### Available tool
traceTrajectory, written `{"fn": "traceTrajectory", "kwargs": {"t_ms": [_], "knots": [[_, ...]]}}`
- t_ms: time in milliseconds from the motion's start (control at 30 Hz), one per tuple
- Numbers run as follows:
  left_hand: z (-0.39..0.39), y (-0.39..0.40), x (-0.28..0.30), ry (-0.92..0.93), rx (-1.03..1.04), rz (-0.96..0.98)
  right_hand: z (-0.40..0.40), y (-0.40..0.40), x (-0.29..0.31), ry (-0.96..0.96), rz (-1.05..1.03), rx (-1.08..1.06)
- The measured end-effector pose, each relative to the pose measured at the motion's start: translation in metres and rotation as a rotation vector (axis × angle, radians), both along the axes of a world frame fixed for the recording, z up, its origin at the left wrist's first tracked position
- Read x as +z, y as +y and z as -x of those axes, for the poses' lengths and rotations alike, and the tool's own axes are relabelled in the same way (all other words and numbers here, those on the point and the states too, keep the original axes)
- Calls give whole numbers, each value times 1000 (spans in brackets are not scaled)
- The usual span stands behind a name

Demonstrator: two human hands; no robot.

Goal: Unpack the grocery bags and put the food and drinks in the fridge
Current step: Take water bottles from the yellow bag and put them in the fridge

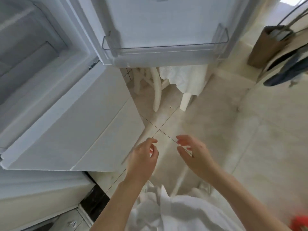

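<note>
The white fridge (pixel 55 124) stands at the left with its upper door (pixel 166 22) swung wide. A bare door shelf (pixel 165 47) runs across that door. The upper compartment (pixel 28 52) looks bare as far as it shows. My left hand (pixel 143 157) and my right hand (pixel 195 154) hover side by side over the tiled floor, in front of the fridge's lower door. Both have loosely curled fingers and hold nothing. A brown paper bag (pixel 265 47) stands at the upper right. No food or drink is in view.
A white chair (pixel 168 87) draped with white cloth stands beyond the fridge door. Dark blue fabric (pixel 286 70) hangs at the right next to the bag. A red thing (pixel 300 223) shows at the bottom right corner. White clothing (pixel 176 209) fills the bottom centre.
</note>
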State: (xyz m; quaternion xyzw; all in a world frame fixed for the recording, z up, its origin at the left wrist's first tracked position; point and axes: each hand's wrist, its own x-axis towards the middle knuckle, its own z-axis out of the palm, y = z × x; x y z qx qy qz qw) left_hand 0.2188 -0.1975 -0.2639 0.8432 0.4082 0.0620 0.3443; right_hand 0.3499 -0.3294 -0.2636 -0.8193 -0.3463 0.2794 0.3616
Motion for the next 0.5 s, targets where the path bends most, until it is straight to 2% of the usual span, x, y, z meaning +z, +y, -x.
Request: {"fn": "traceTrajectory", "kwargs": {"t_ms": [333,500], "knots": [[-173,-144,-18,-44,-135,105,-158,-162,1,-9,106,-169],[-242,-173,-13,-48,-198,107,-226,-201,2,-30,135,-249]]}}
